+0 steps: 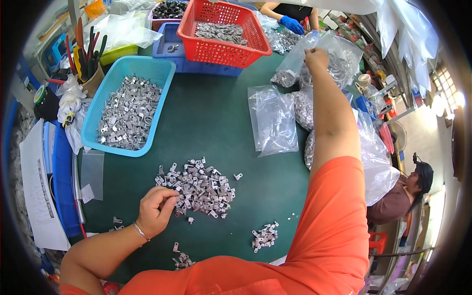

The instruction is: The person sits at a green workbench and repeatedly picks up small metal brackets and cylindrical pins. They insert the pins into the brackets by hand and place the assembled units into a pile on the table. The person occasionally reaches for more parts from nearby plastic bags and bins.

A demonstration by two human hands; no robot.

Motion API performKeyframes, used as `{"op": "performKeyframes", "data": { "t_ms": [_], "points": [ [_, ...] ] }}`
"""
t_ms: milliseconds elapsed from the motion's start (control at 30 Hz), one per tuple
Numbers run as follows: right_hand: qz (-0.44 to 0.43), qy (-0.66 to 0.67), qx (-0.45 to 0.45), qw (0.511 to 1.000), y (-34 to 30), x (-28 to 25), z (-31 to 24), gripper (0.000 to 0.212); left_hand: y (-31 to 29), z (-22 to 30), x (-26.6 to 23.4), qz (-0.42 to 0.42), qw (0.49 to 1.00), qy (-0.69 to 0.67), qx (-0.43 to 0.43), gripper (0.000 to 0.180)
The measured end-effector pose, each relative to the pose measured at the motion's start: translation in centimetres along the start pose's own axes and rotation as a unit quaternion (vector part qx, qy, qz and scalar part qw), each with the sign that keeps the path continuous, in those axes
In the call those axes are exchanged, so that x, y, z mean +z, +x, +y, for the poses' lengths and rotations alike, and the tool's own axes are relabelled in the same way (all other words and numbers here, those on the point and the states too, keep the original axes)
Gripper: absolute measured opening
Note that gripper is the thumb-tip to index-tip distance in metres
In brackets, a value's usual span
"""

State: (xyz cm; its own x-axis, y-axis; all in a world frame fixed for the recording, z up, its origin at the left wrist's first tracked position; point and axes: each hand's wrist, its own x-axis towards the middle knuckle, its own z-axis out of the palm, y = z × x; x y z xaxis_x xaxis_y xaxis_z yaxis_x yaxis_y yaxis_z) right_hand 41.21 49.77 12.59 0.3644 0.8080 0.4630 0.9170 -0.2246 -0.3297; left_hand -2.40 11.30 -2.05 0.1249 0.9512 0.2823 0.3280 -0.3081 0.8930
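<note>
On the green tabletop lies a loose heap of small bent metal brackets with holes [204,189]. My left hand [156,209], with a bracelet at the wrist, rests at the heap's left edge, its fingers curled in a pinch. Whatever is between those fingertips is hidden. My right arm stretches far forward, and the right hand [317,59] is closed at the edge of a clear plastic bag [295,56]. Shiny metal rings [339,69] show in the plastic beside that hand. A flat clear bag [275,120] lies nearer on the table.
A light-blue basket [167,81] of brackets stands left, with a red basket [255,42] of metal parts on a blue bin [206,67] behind. Smaller bracket piles [264,237] lie near me. Tools [88,59] stand far left. Across the table is a co-worker's blue-gloved hand [292,24]; another person [400,194] is at right.
</note>
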Motion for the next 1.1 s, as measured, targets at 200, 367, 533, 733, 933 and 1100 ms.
{"op": "performKeyframes", "data": {
  "t_ms": [200,367,533,733,933,1100],
  "points": [
    [0.066,0.005,-0.04,0.997,-1.1,-1.4,-0.2,0.022,0.1,0.0,-0.2,-0.007,1.0,0.0,-0.008,0.008],
    [0.154,0.025,-0.056,0.986,-1.5,-1.9,-1.0,0.021,0.1,0.4,-0.3,-0.017,0.999,-0.009,-0.027,0.008],
    [0.189,0.129,-0.031,0.973,-1.8,-2.5,-2.4,0.044,0.1,-0.1,-0.1,0.006,1.0,-0.007,0.016,0.007],
    [-0.023,0.073,-0.03,0.997,-1.5,0.3,-1.8,0.063,0.0,0.2,-0.2,0.001,1.0,-0.006,0.002,0.007],
    [-0.084,0.023,-0.044,0.995,-3.1,-0.4,-2.3,0.049,-0.2,-0.1,0.0,0.002,1.0,-0.014,0.008,0.007],
    [-0.193,0.094,-0.156,0.964,-11.5,-2.9,-4.9,0.031,-0.1,-0.2,0.5,-0.009,0.999,-0.05,-0.008,0.008]
  ]
}}
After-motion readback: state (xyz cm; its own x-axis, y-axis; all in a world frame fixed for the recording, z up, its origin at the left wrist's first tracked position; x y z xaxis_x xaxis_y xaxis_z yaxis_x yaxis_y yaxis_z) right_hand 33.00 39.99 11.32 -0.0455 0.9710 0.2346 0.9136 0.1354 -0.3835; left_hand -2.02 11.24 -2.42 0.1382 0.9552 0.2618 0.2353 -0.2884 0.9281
